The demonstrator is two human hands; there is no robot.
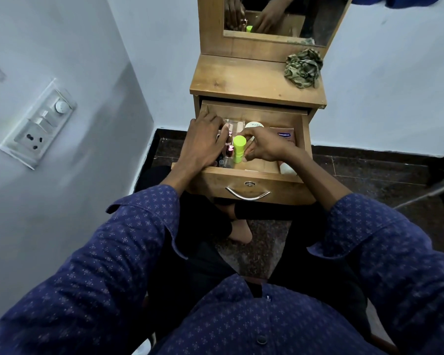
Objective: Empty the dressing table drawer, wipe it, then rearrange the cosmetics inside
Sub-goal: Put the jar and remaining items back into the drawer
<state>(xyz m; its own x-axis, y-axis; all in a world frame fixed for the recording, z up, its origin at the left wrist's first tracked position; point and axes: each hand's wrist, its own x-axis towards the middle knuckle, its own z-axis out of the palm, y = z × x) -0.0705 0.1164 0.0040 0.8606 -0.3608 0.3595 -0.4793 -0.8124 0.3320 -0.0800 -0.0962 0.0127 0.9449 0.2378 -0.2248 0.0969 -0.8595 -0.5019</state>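
Now wooden drawer (246, 179), cylindrical green bottle (239, 149)

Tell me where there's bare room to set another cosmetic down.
The dressing table top is bare left of the crumpled cloth. Inside the drawer, bare floor lies along the back wall and near the front. The left side is crowded under the left hand; the right hand grips the green bottle.
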